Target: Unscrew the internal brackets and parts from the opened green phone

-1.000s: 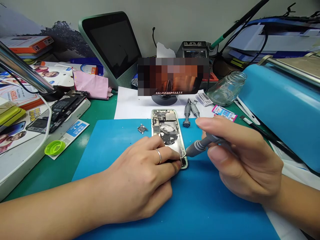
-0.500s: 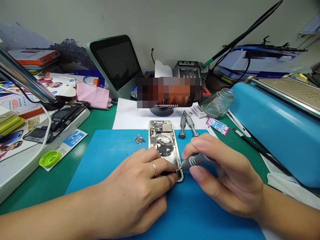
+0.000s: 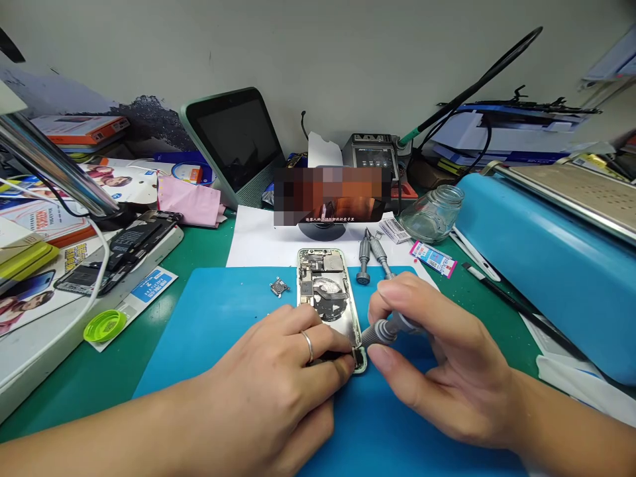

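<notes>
An opened phone [image 3: 332, 285], its inner boards and a round black patch showing, lies upright in the picture on the blue mat [image 3: 218, 298]. My left hand [image 3: 288, 371], with a ring on one finger, is closed over its lower left part, fingertips near the bottom right corner. What lies beneath those fingers is hidden. In my right hand [image 3: 447, 358] is a grey screwdriver [image 3: 385, 332], held between thumb and fingers and slanting down to the phone's lower right edge. Its tip cannot be made out. Left of the phone sits a small square component [image 3: 279, 286].
Two more screwdrivers [image 3: 364, 258] lie beyond the phone, near a glass jar [image 3: 432, 215]. A phone on a stand [image 3: 330, 199] is at the back. A blue machine [image 3: 541, 265] takes up the right; another opened phone [image 3: 124, 248] and a green cap [image 3: 105, 326] are left.
The whole scene sits slightly lower in the picture. My right thumb and fingers have shifted a little around the screwdriver. My left hand keeps its place on the phone.
</notes>
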Available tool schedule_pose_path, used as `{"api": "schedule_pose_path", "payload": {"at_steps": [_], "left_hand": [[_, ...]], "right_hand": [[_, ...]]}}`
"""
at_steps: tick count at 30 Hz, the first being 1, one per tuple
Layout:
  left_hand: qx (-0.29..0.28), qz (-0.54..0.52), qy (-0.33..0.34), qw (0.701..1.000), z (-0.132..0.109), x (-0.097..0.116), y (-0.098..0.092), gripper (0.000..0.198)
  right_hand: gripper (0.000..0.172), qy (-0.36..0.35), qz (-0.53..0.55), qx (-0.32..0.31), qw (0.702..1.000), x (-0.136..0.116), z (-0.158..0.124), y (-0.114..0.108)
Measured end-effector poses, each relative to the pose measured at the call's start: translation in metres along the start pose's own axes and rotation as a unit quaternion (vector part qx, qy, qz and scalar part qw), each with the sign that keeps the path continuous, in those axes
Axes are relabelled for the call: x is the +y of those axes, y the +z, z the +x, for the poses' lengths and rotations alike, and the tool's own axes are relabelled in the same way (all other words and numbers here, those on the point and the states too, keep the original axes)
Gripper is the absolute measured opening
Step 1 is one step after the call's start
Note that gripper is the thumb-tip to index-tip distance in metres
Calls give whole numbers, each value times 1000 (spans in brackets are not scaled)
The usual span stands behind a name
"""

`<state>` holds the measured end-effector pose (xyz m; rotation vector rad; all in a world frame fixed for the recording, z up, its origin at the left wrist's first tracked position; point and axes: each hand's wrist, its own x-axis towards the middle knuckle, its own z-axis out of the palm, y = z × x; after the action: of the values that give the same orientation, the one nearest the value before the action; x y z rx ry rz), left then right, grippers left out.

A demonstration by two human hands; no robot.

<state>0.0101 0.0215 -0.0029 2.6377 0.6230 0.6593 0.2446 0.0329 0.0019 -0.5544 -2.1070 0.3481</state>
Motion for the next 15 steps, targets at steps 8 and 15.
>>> {"api": "schedule_pose_path", "payload": {"at_steps": [8,15], "left_hand": [[-1,-7,2,1000,0,0,-1,25],[0,-15,0,1000,0,-1,1,26]], "right_hand": [[76,3,1,-11,1000,-2,1,-5],[78,-13,24,-28,999,2,-1,-3]]}}
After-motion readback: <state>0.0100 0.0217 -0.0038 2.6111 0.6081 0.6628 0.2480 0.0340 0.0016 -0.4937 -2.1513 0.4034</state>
